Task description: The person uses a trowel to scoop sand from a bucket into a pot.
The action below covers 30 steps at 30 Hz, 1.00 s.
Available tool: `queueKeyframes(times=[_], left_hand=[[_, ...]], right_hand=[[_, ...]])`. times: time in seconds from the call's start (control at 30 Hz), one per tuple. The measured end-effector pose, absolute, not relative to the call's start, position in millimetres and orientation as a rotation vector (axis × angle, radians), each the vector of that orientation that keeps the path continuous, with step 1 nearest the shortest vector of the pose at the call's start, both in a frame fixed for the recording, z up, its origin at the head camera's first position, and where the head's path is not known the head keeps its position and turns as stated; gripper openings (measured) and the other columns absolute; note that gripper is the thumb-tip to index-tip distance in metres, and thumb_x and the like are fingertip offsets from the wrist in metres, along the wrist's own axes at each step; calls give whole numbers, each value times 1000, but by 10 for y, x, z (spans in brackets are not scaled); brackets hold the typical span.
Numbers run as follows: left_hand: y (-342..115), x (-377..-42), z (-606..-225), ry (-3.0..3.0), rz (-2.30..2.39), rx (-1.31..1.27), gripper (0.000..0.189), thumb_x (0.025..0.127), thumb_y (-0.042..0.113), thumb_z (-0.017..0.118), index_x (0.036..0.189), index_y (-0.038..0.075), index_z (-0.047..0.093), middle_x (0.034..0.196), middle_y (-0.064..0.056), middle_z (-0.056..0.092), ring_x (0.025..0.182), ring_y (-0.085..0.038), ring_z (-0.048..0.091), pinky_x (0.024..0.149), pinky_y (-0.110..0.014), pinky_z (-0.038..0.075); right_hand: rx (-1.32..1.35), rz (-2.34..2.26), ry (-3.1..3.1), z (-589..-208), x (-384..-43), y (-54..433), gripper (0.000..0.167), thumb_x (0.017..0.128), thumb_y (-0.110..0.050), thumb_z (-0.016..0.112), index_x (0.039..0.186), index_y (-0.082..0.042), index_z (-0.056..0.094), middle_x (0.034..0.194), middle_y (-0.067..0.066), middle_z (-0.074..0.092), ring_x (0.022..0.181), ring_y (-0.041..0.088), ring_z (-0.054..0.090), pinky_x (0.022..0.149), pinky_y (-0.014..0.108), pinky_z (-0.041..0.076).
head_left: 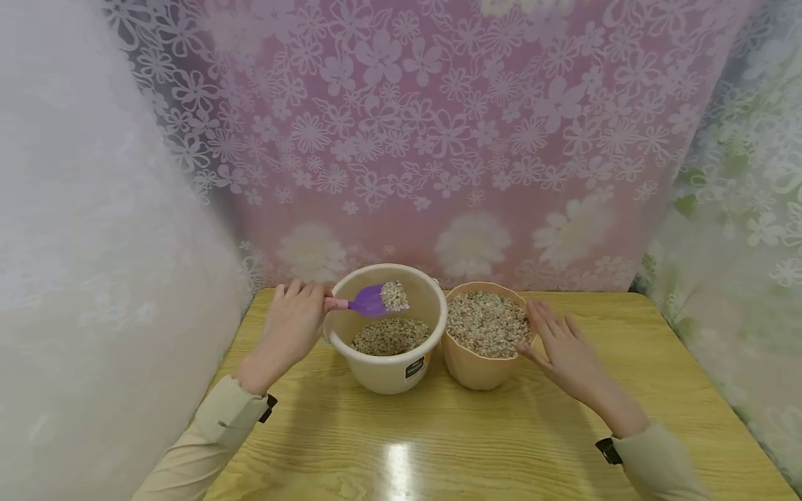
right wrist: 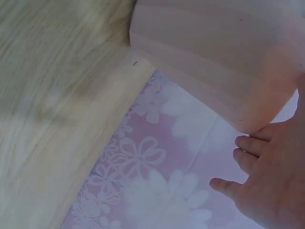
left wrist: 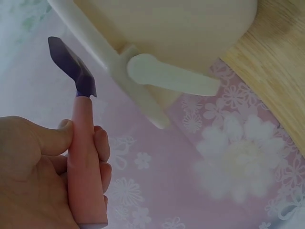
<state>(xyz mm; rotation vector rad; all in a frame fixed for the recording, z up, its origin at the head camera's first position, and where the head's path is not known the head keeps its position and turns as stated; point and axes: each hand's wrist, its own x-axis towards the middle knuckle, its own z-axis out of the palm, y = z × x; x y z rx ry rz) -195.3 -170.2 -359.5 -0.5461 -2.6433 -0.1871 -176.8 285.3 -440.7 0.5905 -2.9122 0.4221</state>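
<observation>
My left hand (head_left: 296, 319) grips the pink handle (left wrist: 85, 162) of a small purple shovel (head_left: 368, 300). Its blade is over the white bucket (head_left: 376, 369), with a heap of pale speckled gravel (head_left: 394, 296) at the tip. More gravel (head_left: 391, 337) covers the bucket's bottom. To the right, a peach-coloured pot (head_left: 477, 372) is filled near its rim with the same gravel (head_left: 487, 323). My right hand (head_left: 567, 351) rests against the pot's right side with fingers extended; the right wrist view shows this hand (right wrist: 271, 171) at the pot's rim.
Bucket and pot stand side by side on a wood-grain table (head_left: 489, 445), near its back edge. A pink flowered curtain (head_left: 438, 174) hangs right behind them. Pale sheets flank the table on both sides. The bucket's white handle (left wrist: 176, 78) hangs at its side.
</observation>
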Motion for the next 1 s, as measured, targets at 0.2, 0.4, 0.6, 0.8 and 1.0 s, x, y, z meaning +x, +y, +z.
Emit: queueKeyframes(times=[0.2, 0.4, 0.6, 0.8, 1.0], left_hand=[[-1550, -2012, -3454, -2654, -186, -601, 19, 104, 24, 58, 102, 6, 65, 92, -6, 67, 85, -26, 53, 82, -42, 36], [-1294, -2111, -3294, -2637, -158, -663, 21, 105, 26, 55, 103, 7, 65, 91, -5, 67, 86, -25, 53, 82, -40, 38], [-960, -2202, -3231, -2582, -110, -724, 17, 104, 23, 59, 101, 8, 65, 94, -5, 69, 92, -26, 56, 86, -41, 40], [-675, -2244, -3292, -2649, 33, -809, 11, 99, 14, 65, 108, 8, 63, 106, -6, 69, 100, -26, 56, 90, -40, 41], [-453, -2279, -3384, -2686, 138, -880, 32, 88, 7, 74, 118, 8, 63, 112, -5, 69, 102, -23, 54, 89, -37, 40]], right_hand=[[545, 487, -2919, -4462, -1746, 2872, 86, 103, -49, 53, 163, -8, 7, 167, 20, 15, 155, 35, 12, 122, 57, 8], [549, 516, -2921, -4486, -1757, 2881, 86, 103, -49, 54, 163, -10, 8, 167, 20, 16, 154, 37, 14, 120, 60, 11], [555, 541, -2915, -4506, -1780, 2882, 85, 103, -47, 55, 163, -10, 7, 168, 18, 14, 155, 36, 12, 119, 62, 13], [550, 582, -2901, -4532, -1794, 2880, 85, 103, -45, 56, 164, -11, 7, 167, 20, 16, 155, 35, 13, 119, 62, 13], [543, 596, -2887, -4550, -1794, 2881, 86, 102, -45, 57, 164, -11, 7, 166, 21, 18, 154, 36, 14, 119, 62, 13]])
